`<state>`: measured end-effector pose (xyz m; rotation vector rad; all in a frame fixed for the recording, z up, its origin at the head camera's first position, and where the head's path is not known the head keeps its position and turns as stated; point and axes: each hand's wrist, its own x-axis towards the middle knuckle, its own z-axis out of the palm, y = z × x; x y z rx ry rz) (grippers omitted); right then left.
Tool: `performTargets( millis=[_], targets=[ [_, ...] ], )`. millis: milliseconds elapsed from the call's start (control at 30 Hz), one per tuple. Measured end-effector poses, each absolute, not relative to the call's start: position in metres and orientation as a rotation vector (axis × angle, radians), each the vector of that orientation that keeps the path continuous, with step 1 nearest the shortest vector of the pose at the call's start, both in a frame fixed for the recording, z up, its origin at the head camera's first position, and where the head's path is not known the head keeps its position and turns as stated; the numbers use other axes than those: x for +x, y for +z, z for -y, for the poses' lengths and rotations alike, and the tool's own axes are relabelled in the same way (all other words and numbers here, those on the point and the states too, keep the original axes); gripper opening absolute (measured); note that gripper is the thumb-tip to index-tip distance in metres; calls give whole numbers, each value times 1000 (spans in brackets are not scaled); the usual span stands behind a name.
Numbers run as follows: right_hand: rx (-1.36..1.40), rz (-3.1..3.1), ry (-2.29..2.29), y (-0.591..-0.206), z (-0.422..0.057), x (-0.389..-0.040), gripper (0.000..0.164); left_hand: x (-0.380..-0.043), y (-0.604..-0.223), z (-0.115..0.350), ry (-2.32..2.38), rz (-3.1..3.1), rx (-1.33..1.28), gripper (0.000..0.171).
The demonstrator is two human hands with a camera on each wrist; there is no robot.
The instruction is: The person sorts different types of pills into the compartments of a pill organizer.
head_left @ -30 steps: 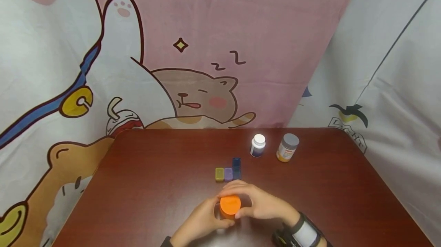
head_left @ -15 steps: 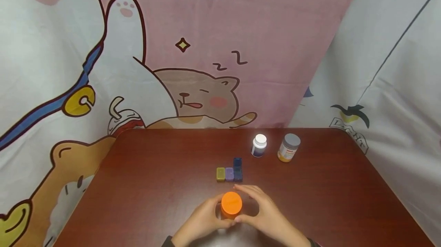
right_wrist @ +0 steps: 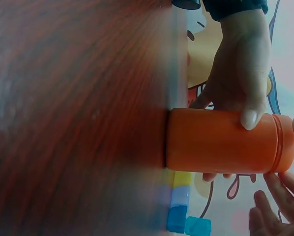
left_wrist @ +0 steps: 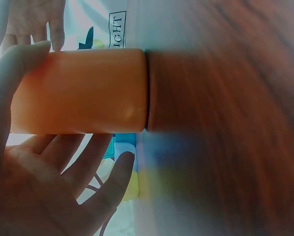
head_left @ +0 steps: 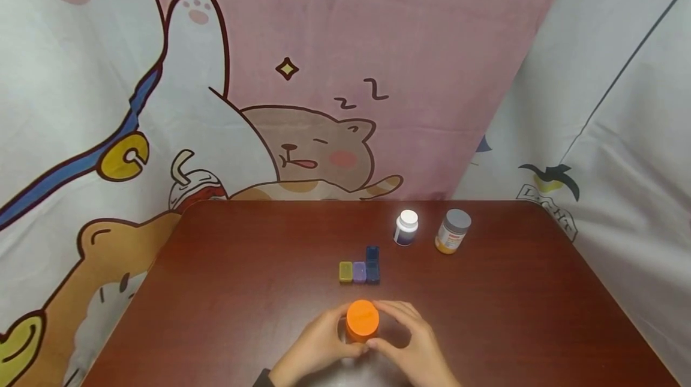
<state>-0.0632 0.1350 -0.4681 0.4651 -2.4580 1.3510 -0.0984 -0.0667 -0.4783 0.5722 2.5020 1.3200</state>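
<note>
Orange bottle (right_wrist: 218, 140) is stood upright at near middle of brown table (head_left: 243, 267); its body is clamped between thumb and fingers of left hand (head_left: 320, 339); its cap (head_left: 362, 317) is held by thumb and fingertips of right hand (head_left: 414, 339); yellow-purple-blue pill organizer (head_left: 358, 272), blue lid raised, is set just beyond; white-capped bottle (head_left: 406, 230) and grey-lidded jar (head_left: 451, 233) are placed far right.

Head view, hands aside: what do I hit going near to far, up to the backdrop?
Orange bottle → yellow, purple and blue compartment box → white-capped bottle and grey-lidded jar, roughly level with each other → printed backdrop.
</note>
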Motion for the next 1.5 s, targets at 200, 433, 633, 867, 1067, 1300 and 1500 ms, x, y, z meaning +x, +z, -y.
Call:
performTargets(
  millis=[200, 433, 633, 867, 1067, 1300, 1500],
  targets=[
    [501, 2475, 1415, -471, -130, -68, 59, -97, -476, 67, 1303, -2492, 539, 69],
    [642, 2449, 1485, -475, -130, -81, 58, -97, -477, 67, 1298, -2513, 568, 67],
    [970, 2474, 1460, -473, -143, -103, 55, -97, -478, 68, 1303, -2510, 582, 64],
    [1384, 2558, 1449, -457, -156, -131, 50, -97, -479, 68, 1291, -2494, 566, 66],
    [1611, 2617, 1469, -447, -159, -148, 50, -98, -479, 66, 1283, -2484, 540, 67],
    [1621, 2681, 1522, -444, -158, -151, 50, -98, -478, 65, 1281, -2492, 536, 68],
    [1522, 2630, 1489, -447, -159, -136, 54, -98, -477, 67, 1288, -2505, 546, 67]
  ],
)
